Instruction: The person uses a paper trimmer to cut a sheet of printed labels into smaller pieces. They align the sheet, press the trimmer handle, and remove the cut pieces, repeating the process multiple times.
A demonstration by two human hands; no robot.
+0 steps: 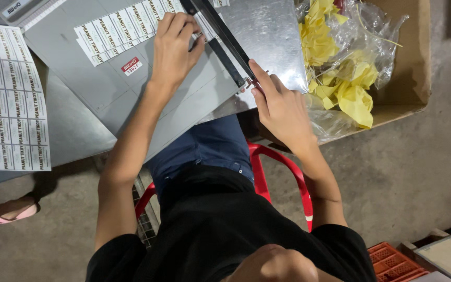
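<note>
We press the strip of printed labels flat on the grey paper cutter with our left hand, fingers spread, so it cannot slip, while our right hand fingers close around the blade arm handle.

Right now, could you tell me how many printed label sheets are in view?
2. One label sheet lies on the paper cutter, pressed flat by the left hand. Another label sheet lies on the table at far left. More could lie beyond the frame.
</note>
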